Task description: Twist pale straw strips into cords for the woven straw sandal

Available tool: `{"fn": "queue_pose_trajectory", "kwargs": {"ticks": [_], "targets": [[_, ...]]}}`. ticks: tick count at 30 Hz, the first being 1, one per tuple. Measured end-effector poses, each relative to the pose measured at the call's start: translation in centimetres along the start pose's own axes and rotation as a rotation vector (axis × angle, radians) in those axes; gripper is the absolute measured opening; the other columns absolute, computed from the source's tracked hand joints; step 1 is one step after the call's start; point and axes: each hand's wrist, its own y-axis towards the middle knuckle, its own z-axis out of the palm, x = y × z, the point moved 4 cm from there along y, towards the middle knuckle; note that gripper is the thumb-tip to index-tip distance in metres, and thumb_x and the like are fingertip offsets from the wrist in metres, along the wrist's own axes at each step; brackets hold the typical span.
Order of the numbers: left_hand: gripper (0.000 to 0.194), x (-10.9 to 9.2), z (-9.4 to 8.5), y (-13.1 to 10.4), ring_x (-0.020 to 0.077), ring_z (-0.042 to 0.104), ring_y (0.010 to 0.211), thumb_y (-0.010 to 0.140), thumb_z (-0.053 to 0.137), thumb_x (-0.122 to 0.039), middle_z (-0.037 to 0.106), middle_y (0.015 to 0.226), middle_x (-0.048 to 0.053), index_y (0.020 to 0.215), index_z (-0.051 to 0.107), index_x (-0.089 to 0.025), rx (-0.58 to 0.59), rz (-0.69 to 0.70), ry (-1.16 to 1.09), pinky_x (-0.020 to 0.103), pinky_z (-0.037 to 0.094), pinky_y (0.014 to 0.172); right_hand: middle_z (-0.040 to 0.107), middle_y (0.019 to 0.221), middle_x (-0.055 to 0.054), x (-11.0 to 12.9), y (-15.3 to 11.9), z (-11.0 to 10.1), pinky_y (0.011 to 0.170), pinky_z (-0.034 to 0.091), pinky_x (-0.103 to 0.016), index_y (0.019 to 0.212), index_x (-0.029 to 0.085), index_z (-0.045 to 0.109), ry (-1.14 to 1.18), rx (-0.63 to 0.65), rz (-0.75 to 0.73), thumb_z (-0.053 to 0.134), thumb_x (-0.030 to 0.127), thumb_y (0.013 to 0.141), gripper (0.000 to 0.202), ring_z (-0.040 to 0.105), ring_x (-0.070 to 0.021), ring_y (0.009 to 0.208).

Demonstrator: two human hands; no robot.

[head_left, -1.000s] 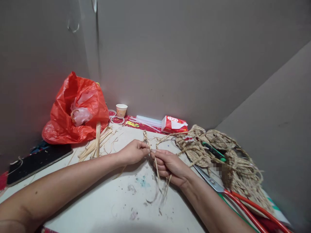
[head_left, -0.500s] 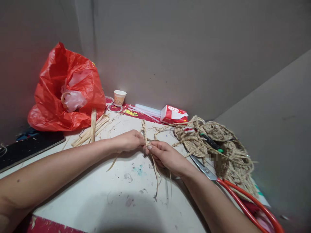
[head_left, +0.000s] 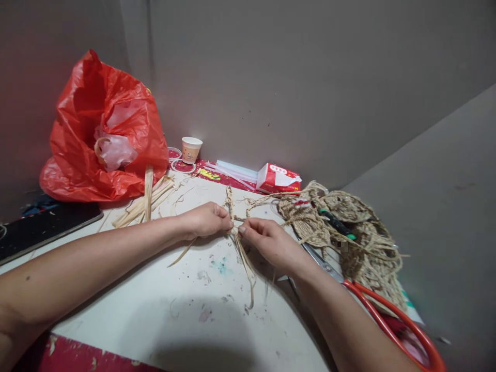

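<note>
A narrow braid of dry plant fibre [head_left: 229,199] runs away from me over the white table top [head_left: 163,299]. My left hand [head_left: 209,219] pinches it near its close end, thumb and fingertips pressed together. Just to the right, my right hand [head_left: 265,238] has thumb and forefinger closed at the strands where the braid ends. Loose fibre strands [head_left: 245,266] fan out below the fingers towards me. One more thin strand [head_left: 182,253] pokes out under my left hand.
Coiled braided cord [head_left: 372,258] heaps at right, with red-handled scissors [head_left: 372,299] beside it. Dry fibre strips [head_left: 149,204] lie near a red plastic bag [head_left: 147,129]. Behind stand a paper cup [head_left: 191,151] and a tissue pack [head_left: 267,178]. A black phone-like slab [head_left: 50,225] is at left.
My right fingertips have drawn slightly right, away from the left ones, opening a small gap between the hands. The view has shifted a little.
</note>
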Motion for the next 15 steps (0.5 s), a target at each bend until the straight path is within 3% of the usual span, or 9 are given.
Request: {"fn": "queue_pose_trajectory", "kwargs": {"ticks": [4, 8, 12, 15], "targets": [[0.018, 0.0, 0.0, 0.0, 0.0024, 0.022, 0.036, 0.075, 0.056, -0.021, 0.039, 0.042, -0.008, 0.059, 0.053, -0.014, -0.012, 0.029, -0.026, 0.02, 0.012, 0.039, 0.03, 0.044, 0.009, 0.2, -0.3, 0.5, 0.038, 0.015, -0.021, 0.061, 0.019, 0.048, 0.117, 0.023, 0.072, 0.055, 0.041, 0.08, 0.029, 0.02, -0.006, 0.039], [0.018, 0.2, 0.1, 0.1, 0.0036, 0.021, 0.033, 0.076, 0.054, -0.02, 0.037, 0.04, -0.007, 0.058, 0.051, -0.016, 0.003, -0.021, -0.064, 0.022, 0.01, 0.037, 0.031, 0.043, 0.008, 1.0, -0.9, 1.7, 0.038, 0.017, -0.022, 0.062, 0.019, 0.052, 0.109, 0.061, 0.088, 0.049, 0.041, 0.082, 0.03, 0.024, -0.0076, 0.039], [0.021, 0.4, 0.3, 0.0, 0.0036, 0.02, 0.031, 0.075, 0.054, -0.017, 0.03, 0.037, -0.008, 0.055, 0.046, -0.017, 0.016, -0.118, -0.19, 0.021, 0.009, 0.036, 0.043, 0.052, 0.002, 1.9, -1.5, 2.6, 0.048, 0.027, -0.024, 0.058, 0.019, 0.048, -0.177, -0.018, -0.053, 0.044, 0.033, 0.084, 0.03, 0.037, -0.0114, 0.049], [0.023, 0.5, 0.7, -0.1, 0.0028, 0.018, 0.032, 0.073, 0.056, -0.016, 0.03, 0.039, -0.008, 0.055, 0.042, -0.017, 0.023, -0.128, -0.297, 0.02, 0.008, 0.036, 0.052, 0.056, -0.002, 2.5, -2.1, 3.0, 0.052, 0.026, -0.026, 0.059, 0.019, 0.047, -0.5, -0.12, -0.114, 0.043, 0.024, 0.085, 0.027, 0.043, -0.0141, 0.054]]}}
